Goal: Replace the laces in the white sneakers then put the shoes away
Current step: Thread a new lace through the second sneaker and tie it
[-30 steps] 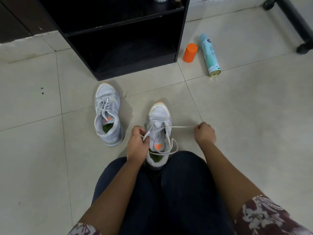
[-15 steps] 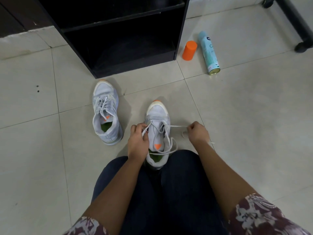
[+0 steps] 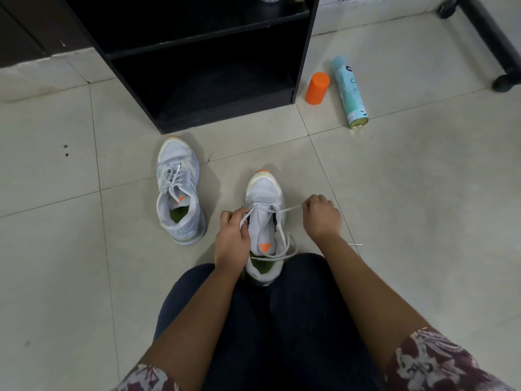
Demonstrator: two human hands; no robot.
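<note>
A white sneaker (image 3: pixel 263 193) with an orange toe tip stands on the floor between my knees, toe pointing away. A white lace (image 3: pixel 282 235) is threaded loosely through its eyelets and loops over the opening. My left hand (image 3: pixel 231 241) grips the sneaker's left side and pinches one strand near the top eyelets. My right hand (image 3: pixel 322 217) is closed on the other strand, stretched to the right of the shoe; its free tip lies on the tiles behind my wrist. The second white sneaker (image 3: pixel 179 190), laced, stands apart to the left.
A black open shelf unit (image 3: pixel 203 66) stands just beyond the shoes. An orange cap (image 3: pixel 317 88) and a pale blue spray can (image 3: pixel 349 91) lie on the tiles to its right. A black furniture leg (image 3: pixel 490 38) crosses the top right corner.
My right hand has come in closer to the sneaker, shortening the stretched strand. My left hand stays at the shoe's left side.
</note>
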